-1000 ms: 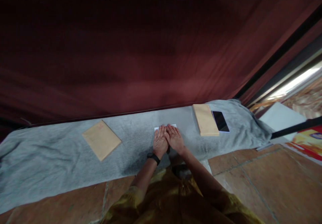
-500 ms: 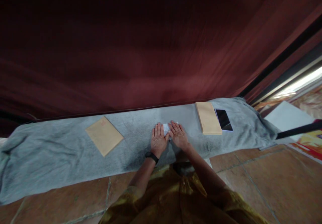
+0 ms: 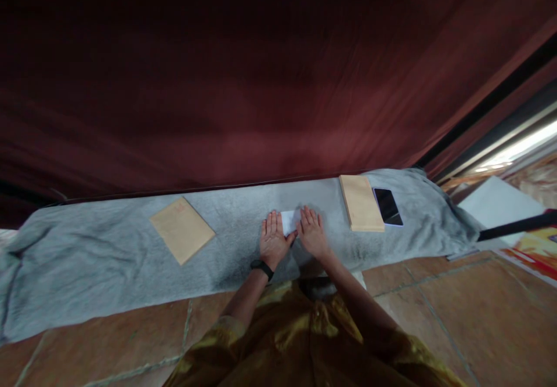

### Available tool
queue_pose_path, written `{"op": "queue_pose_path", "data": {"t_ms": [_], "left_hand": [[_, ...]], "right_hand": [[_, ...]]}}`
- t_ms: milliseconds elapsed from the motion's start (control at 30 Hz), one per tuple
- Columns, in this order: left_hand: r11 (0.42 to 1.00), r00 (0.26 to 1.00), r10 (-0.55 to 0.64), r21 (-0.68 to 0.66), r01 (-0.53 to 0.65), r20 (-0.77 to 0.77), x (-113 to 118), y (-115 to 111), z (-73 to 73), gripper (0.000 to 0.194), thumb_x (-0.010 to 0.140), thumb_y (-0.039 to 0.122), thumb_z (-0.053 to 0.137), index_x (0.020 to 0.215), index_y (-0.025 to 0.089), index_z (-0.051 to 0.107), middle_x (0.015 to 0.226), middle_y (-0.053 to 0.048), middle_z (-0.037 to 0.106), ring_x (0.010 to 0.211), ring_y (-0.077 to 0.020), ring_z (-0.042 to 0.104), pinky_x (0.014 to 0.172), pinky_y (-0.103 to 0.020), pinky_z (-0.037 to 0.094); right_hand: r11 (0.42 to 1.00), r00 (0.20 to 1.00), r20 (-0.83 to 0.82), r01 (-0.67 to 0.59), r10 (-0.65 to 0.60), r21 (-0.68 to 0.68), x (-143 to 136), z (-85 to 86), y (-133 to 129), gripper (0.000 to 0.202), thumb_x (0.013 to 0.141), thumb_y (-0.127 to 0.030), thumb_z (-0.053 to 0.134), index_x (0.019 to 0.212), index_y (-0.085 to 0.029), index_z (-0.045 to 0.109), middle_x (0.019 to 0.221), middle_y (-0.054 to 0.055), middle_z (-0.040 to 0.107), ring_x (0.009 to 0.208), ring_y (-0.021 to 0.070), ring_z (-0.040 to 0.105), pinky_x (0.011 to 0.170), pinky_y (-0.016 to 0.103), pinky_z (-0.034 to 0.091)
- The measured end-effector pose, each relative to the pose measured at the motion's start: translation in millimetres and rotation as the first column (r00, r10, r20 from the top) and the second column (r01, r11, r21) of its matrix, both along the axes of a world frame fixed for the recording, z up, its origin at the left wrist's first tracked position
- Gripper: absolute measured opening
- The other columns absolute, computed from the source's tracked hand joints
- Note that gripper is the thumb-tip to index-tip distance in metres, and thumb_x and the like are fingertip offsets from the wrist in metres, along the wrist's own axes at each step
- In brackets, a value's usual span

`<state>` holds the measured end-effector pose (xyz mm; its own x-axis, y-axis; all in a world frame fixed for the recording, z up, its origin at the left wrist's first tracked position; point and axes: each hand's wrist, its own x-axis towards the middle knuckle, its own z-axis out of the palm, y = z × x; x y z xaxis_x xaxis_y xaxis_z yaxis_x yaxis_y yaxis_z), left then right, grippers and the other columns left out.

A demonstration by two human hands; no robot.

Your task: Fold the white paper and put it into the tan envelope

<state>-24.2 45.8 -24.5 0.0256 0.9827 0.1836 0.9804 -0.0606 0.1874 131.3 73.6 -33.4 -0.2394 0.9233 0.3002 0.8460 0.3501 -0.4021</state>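
Note:
A small white piece of paper [image 3: 290, 222] lies on the grey cloth [image 3: 243, 213], its sides partly covered by my hands. My left hand [image 3: 273, 241] rests flat on its left side, fingers stretched out and pointing away from me. On the right side my right hand [image 3: 312, 233] lies flat too, fingers extended. The two thumbs come close together near the paper's lower edge. Whether the paper is folded I cannot tell.
To the left a brown envelope [image 3: 181, 230] lies askew on the cloth. A stack of brown envelopes [image 3: 362, 204] is on the right, with a dark-screened phone [image 3: 388, 206] beside it. A dark red curtain [image 3: 261, 97] hangs behind; tiled floor [image 3: 143, 332] shows below.
My right hand has shifted slightly right across the paper, so more white shows between the hands. My left hand stays almost where it was.

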Motion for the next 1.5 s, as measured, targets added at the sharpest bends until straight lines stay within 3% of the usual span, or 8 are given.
{"op": "queue_pose_path", "data": {"t_ms": [133,233,500,833,1000,1167,1500], "left_hand": [[0.999,1.0,-0.005,-0.038,0.004,-0.02,-0.5,-0.1,0.6,0.071,0.095,0.039,0.046,0.154,0.002,0.033,0.162,-0.022,0.029,0.152,-0.0316,0.025,0.124,-0.049,0.02],[0.999,1.0,-0.006,-0.051,0.005,-0.02,-0.2,-0.8,2.2,0.07,0.095,0.038,0.046,0.154,0.003,0.032,0.163,-0.021,0.029,0.153,-0.0315,0.024,0.124,-0.049,0.02],[0.999,0.998,0.03,-0.013,-0.031,-0.054,1.3,-6.0,3.0,0.069,0.1,0.049,0.038,0.155,0.007,0.033,0.163,-0.019,0.028,0.152,-0.0313,0.025,0.124,-0.052,0.021],[0.999,0.997,0.035,-0.005,-0.036,-0.074,-14.4,-27.1,6.9,0.057,0.102,0.033,0.032,0.155,0.013,0.035,0.162,-0.01,0.033,0.152,-0.0288,0.026,0.125,-0.054,0.022],[0.995,0.99,-0.097,0.017,0.099,-0.1,-5.2,-27.2,18.5,0.058,0.099,0.021,0.031,0.155,0.008,0.032,0.164,-0.013,0.029,0.155,-0.0255,0.017,0.127,-0.05,0.017],[0.934,0.932,-0.357,-0.047,0.355,-0.06,22.7,-28.1,12.7,0.058,0.101,0.032,0.034,0.154,0.008,0.034,0.163,-0.013,0.033,0.153,-0.0227,0.023,0.127,-0.045,0.018],[0.925,0.926,-0.377,-0.058,0.375,-0.03,25.3,-34.3,3.7,0.066,0.102,0.047,0.033,0.155,0.007,0.032,0.163,-0.016,0.033,0.153,-0.0251,0.023,0.127,-0.045,0.017]], "right_hand": [[0.996,0.996,-0.02,-0.084,0.083,-0.02,-16.6,-1.2,-20.6,0.051,0.105,-0.035,0.033,0.153,-0.019,0.041,0.157,0.012,0.043,0.147,0.0267,0.038,0.121,0.051,0.027],[0.997,0.998,-0.013,-0.07,0.069,-0.03,-17.7,-2.5,-27.0,0.051,0.106,-0.035,0.032,0.153,-0.017,0.042,0.157,0.013,0.042,0.147,0.026,0.038,0.122,0.05,0.027],[0.997,0.991,0.126,-0.046,0.037,0.068,9.2,-6.6,-24.9,0.05,0.106,-0.036,0.038,0.152,-0.016,0.044,0.156,0.013,0.044,0.143,0.0283,0.043,0.119,0.049,0.027],[0.997,0.983,0.184,-0.027,0.012,0.078,30.2,-10.5,-21.8,0.052,0.106,-0.035,0.033,0.153,-0.015,0.042,0.156,0.012,0.044,0.141,0.0285,0.044,0.119,0.048,0.026],[0.996,0.984,0.177,-0.017,0.002,0.083,29.7,-14.9,-22.3,0.053,0.106,-0.035,0.032,0.154,-0.014,0.041,0.156,0.013,0.044,0.142,0.0297,0.043,0.119,0.049,0.024],[0.997,0.984,0.178,-0.041,0.03,0.061,32.0,-15.3,-22.3,0.053,0.106,-0.034,0.032,0.155,-0.015,0.038,0.158,0.014,0.041,0.144,0.0294,0.039,0.119,0.05,0.023],[0.998,0.976,0.208,-0.06,0.057,0.011,35.5,-13.8,-22.3,0.054,0.106,-0.034,0.029,0.155,-0.013,0.037,0.161,0.014,0.035,0.147,0.0289,0.035,0.12,0.051,0.022]]}}
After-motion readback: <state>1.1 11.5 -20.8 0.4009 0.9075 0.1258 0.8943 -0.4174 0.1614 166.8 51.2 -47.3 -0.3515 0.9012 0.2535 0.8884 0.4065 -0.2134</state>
